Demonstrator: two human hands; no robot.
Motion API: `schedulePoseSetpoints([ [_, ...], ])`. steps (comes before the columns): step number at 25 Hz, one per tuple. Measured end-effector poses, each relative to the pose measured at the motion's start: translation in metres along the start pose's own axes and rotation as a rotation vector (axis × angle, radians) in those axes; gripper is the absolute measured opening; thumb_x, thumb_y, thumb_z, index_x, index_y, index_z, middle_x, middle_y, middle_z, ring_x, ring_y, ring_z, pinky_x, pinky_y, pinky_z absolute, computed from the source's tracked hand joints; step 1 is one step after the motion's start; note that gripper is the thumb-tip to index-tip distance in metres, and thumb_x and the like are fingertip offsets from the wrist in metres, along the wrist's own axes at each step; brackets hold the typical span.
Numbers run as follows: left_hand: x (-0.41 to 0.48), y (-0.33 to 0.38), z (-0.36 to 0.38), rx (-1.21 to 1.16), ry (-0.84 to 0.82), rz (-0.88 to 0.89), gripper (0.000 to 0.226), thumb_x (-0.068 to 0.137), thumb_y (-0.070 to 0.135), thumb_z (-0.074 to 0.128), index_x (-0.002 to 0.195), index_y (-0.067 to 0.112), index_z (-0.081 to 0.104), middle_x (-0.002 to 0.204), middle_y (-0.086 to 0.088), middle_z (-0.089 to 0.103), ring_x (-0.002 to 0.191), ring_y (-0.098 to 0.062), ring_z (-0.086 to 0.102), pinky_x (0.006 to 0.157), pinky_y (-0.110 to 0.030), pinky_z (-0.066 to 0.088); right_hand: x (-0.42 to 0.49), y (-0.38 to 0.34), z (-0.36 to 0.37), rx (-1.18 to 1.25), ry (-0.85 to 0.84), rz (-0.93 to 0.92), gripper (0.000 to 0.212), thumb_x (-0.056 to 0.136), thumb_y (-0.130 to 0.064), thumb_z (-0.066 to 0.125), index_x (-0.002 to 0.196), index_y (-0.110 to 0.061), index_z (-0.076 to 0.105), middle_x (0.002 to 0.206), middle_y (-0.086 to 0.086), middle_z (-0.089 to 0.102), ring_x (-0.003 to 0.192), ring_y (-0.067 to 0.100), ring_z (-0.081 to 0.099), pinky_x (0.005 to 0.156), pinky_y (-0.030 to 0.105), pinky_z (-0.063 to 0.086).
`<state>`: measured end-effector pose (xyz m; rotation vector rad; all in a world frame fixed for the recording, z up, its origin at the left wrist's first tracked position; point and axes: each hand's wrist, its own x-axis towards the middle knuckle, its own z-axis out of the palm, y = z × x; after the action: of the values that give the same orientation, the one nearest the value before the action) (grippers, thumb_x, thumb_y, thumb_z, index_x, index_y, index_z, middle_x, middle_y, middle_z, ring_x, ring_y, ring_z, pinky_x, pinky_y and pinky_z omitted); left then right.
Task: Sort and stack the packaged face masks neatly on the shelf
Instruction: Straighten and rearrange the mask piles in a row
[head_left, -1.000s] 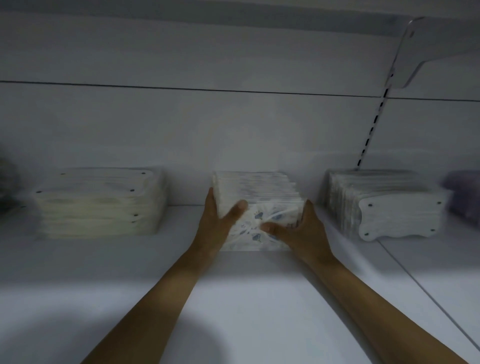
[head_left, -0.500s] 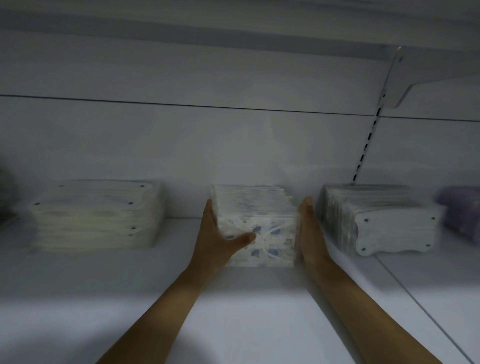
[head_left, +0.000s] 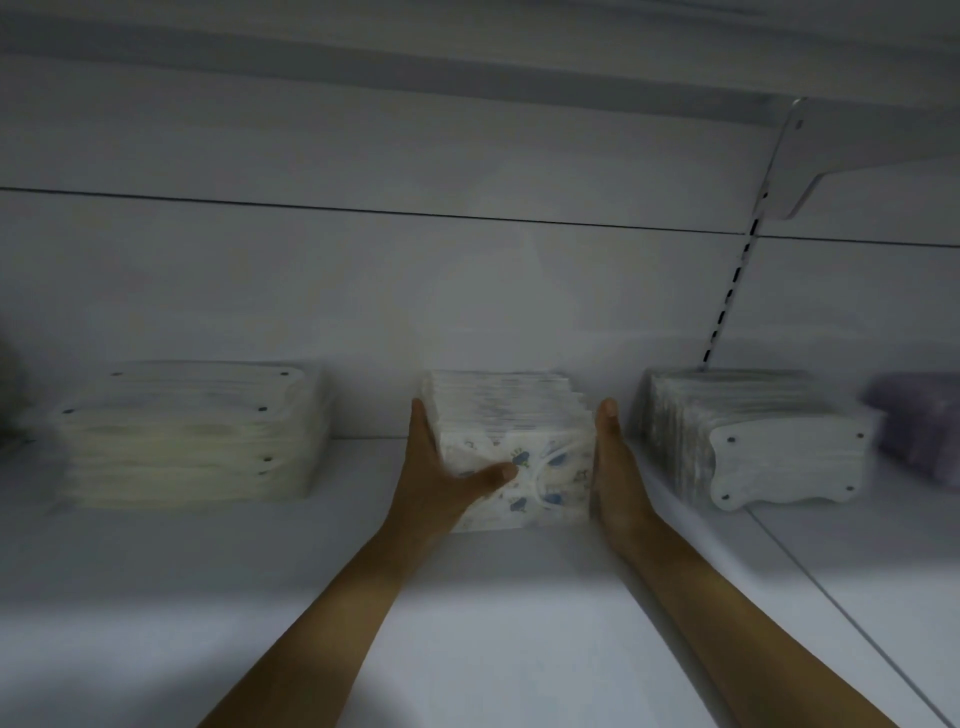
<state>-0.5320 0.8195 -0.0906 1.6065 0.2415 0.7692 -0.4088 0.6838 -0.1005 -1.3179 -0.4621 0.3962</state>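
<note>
Fingers of the left grip (head_left: 431, 483) run straight along one side of the printed mask stack (head_left: 519, 431), and its thumb hooks across the front pack, clamping it. The right grip (head_left: 615, 467) is spread flat, fingers straight, against the opposite side. The stack stands on the shelf (head_left: 493, 623) between both grips. A cream stack (head_left: 192, 431) lies well left of the left grip. A white stack (head_left: 753, 436) sits just right of the right grip, with a purple stack (head_left: 919, 426) beyond.

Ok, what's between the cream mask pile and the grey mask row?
In the head view, the blue-printed mask stack, gripped by the left hand, the right hand flat against it.
</note>
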Motion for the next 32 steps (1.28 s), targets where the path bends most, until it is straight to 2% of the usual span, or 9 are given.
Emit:
schedulePoseSetpoints([
  [2, 0.001, -0.001, -0.003, 0.04, 0.057, -0.038, 0.113, 0.051, 0.048, 0.09, 0.142, 0.019, 0.029, 0.137, 0.001, 0.05, 0.119, 0.004, 0.052, 0.096, -0.017, 0.045, -0.008, -0.006, 0.002, -0.078, 0.042, -0.058, 0.085, 0.069, -0.08, 0.058, 0.124, -0.015, 0.061, 0.124, 0.008, 0.064, 0.118, 0.024, 0.059, 0.108, 0.048, 0.039],
  [4, 0.0, -0.005, -0.003, 0.105, 0.115, -0.083, 0.137, 0.044, 0.073, 0.074, 0.152, 0.022, 0.007, 0.158, 0.003, 0.021, 0.142, -0.008, 0.024, 0.117, -0.033, 0.025, -0.02, -0.014, 0.005, -0.246, 0.121, -0.125, 0.082, 0.075, -0.072, 0.058, 0.132, -0.014, 0.053, 0.135, 0.007, 0.057, 0.124, 0.014, 0.051, 0.105, 0.028, 0.042],
  [5, -0.002, -0.005, -0.003, 0.107, 0.144, -0.067, 0.139, 0.046, 0.08, 0.068, 0.153, 0.022, 0.001, 0.16, 0.005, 0.01, 0.145, -0.007, 0.013, 0.12, -0.034, 0.015, -0.028, -0.019, 0.007, -0.286, 0.152, -0.129, 0.084, 0.077, -0.064, 0.058, 0.141, -0.013, 0.042, 0.144, 0.005, 0.047, 0.127, 0.007, 0.044, 0.1, 0.014, 0.039],
  [7, -0.007, -0.003, -0.002, 0.118, 0.204, 0.03, 0.133, 0.054, 0.09, 0.054, 0.153, 0.019, 0.001, 0.16, 0.006, 0.006, 0.145, -0.005, 0.005, 0.119, -0.029, 0.008, -0.045, -0.026, 0.006, -0.326, 0.212, -0.135, 0.091, 0.075, -0.055, 0.057, 0.15, -0.014, 0.025, 0.154, 0.0, 0.031, 0.136, 0.006, 0.032, 0.102, 0.013, 0.03],
  [13, -0.015, 0.007, -0.004, 0.386, 0.258, 0.187, 0.117, 0.069, 0.071, 0.066, 0.153, 0.014, 0.007, 0.16, -0.004, 0.01, 0.147, -0.014, 0.008, 0.117, -0.027, 0.008, -0.086, -0.044, -0.011, -0.587, 0.228, -0.118, 0.088, 0.078, -0.052, 0.065, 0.15, -0.021, 0.025, 0.152, -0.005, 0.034, 0.139, 0.015, 0.034, 0.113, 0.031, 0.029],
  [17, -0.028, 0.013, -0.007, 0.376, 0.103, -0.06, 0.119, 0.067, 0.061, 0.067, 0.153, 0.014, -0.001, 0.161, -0.003, 0.007, 0.147, -0.019, 0.01, 0.117, -0.031, 0.013, -0.072, -0.04, -0.015, -0.559, 0.152, 0.031, 0.078, 0.087, -0.047, 0.061, 0.149, -0.013, 0.027, 0.149, 0.005, 0.038, 0.136, 0.023, 0.039, 0.106, 0.031, 0.033],
  [21, -0.043, 0.012, -0.009, 0.443, 0.034, -0.218, 0.093, 0.089, 0.054, 0.051, 0.152, 0.018, -0.007, 0.159, -0.003, 0.018, 0.142, -0.024, 0.029, 0.112, -0.033, 0.028, -0.058, -0.027, 0.003, -0.566, 0.123, 0.075, 0.074, 0.091, -0.054, 0.051, 0.15, -0.017, 0.025, 0.15, 0.005, 0.038, 0.136, 0.025, 0.04, 0.111, 0.034, 0.031],
  [26, -0.05, 0.009, -0.012, 0.475, 0.053, -0.207, 0.057, 0.101, 0.044, 0.032, 0.153, 0.025, 0.017, 0.147, -0.004, 0.043, 0.131, -0.026, 0.045, 0.105, -0.029, 0.036, -0.054, -0.015, 0.009, -0.607, 0.227, -0.018, 0.059, 0.095, -0.045, 0.048, 0.146, -0.019, 0.034, 0.145, 0.005, 0.046, 0.131, 0.024, 0.045, 0.103, 0.029, 0.033],
  [32, -0.046, 0.006, -0.014, 0.433, 0.137, -0.174, 0.044, 0.103, 0.032, 0.033, 0.147, 0.025, 0.037, 0.135, -0.001, 0.054, 0.121, -0.02, 0.051, 0.091, -0.021, 0.035, -0.06, -0.009, 0.005, -0.522, 0.306, -0.1, 0.049, 0.092, -0.042, 0.056, 0.136, -0.022, 0.049, 0.131, 0.0, 0.059, 0.121, 0.019, 0.054, 0.093, 0.023, 0.038],
])
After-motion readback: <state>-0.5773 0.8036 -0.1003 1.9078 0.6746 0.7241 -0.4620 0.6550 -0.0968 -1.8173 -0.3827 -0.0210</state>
